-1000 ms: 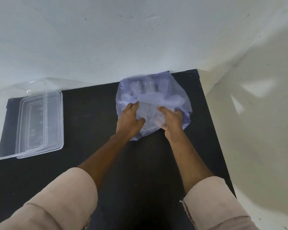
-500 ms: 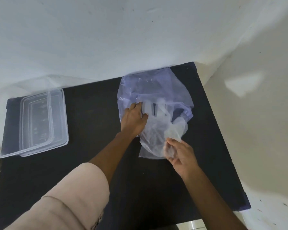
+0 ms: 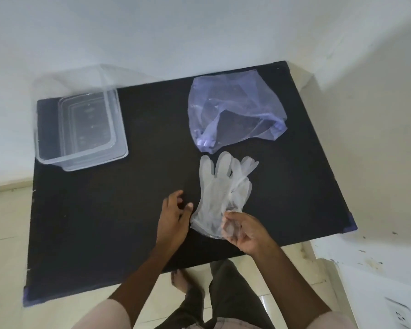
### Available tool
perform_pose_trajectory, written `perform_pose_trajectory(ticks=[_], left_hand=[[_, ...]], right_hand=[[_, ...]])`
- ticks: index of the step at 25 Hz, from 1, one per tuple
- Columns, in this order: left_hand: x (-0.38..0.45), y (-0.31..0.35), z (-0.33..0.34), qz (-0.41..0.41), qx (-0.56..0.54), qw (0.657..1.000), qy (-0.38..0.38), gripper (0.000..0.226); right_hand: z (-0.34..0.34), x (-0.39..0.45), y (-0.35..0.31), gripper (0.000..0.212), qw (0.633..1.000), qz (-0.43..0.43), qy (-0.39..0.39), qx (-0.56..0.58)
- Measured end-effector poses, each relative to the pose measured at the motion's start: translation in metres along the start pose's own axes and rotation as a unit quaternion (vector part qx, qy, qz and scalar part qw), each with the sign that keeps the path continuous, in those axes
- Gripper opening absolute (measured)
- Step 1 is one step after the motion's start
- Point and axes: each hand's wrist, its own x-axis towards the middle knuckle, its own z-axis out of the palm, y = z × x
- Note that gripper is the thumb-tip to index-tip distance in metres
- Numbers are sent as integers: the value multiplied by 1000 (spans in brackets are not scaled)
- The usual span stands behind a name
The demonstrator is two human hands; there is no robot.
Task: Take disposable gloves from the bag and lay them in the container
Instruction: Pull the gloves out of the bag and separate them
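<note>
A bluish see-through bag [image 3: 233,110] lies crumpled at the back right of the black table [image 3: 119,214]. Just in front of it, clear disposable gloves [image 3: 220,186] lie stretched on the table with their fingers pointing away from me. My right hand [image 3: 243,230] pinches the gloves at the cuff end. My left hand [image 3: 175,216] hovers beside the cuffs with its fingers apart, holding nothing. The clear plastic container [image 3: 81,124] stands at the back left, with its lid lying under or beside it.
A white wall runs right behind the table. The table's front edge is close to my hands, with tiled floor [image 3: 7,233], my legs and a bare foot [image 3: 180,280] below it.
My right hand has pulled the gloves out of the bag toward me. My left hand has let go of the bag and come back beside the cuffs. The view has drawn back.
</note>
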Motion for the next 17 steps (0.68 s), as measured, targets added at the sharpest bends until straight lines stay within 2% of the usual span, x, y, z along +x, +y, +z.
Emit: perform_pose_trajectory(ticks=[1, 3, 5, 7, 8, 10, 12, 15, 17], left_hand=[[-11, -8, -3, -66, -55, 996, -9, 38], [-19, -11, -7, -195, -158, 967, -43, 34], [-22, -11, -16, -270, -214, 935, -81, 28], [-26, -16, -22, -296, -220, 924, -96, 19], [-27, -20, -25, -299, -220, 925, -78, 16], [-29, -28, -29, -287, -235, 929, 3, 14], [-32, -35, -32, -273, -246, 928, 63, 15], [-37, -41, -32, -300, -262, 917, 24, 14], [-37, -42, -37, -322, -292, 900, -13, 19]], right_hand=[[4, -1, 9, 23, 1000, -1, -11, -5], [13, -2, 21, 23, 999, -2, -28, -17], [23, -4, 34, 23, 999, -1, -31, -29], [32, -7, 44, 22, 999, -2, -37, -37], [35, -7, 47, 22, 998, -8, -40, -38], [39, -6, 51, 21, 998, -43, -28, -39], [41, -4, 56, 22, 994, -96, 16, -59], [46, -5, 67, 27, 975, -144, 95, -138], [48, -7, 71, 33, 946, -197, 141, -215]])
